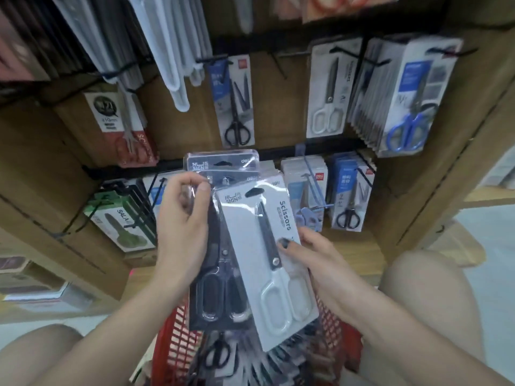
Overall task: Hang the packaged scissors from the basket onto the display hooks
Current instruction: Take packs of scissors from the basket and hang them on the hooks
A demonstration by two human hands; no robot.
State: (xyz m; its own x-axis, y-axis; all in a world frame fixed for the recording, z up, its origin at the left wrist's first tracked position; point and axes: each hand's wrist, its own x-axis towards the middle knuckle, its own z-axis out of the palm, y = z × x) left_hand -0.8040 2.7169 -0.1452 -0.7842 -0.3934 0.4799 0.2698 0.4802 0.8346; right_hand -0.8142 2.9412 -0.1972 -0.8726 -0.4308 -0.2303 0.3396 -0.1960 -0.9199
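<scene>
Basket (178, 346) below w/ more packs; left hand (181, 227) pinches black packs (220, 263), right hand (315, 263) grips white pack (267, 263) — fanned stack could slip while aiming for hooks (278, 65).

White matt card scissors pack (267, 263) under glossy clear plastic blister; red plastic lattice basket (178, 344); matt brown wood-look shelf panel (278, 112).
</scene>
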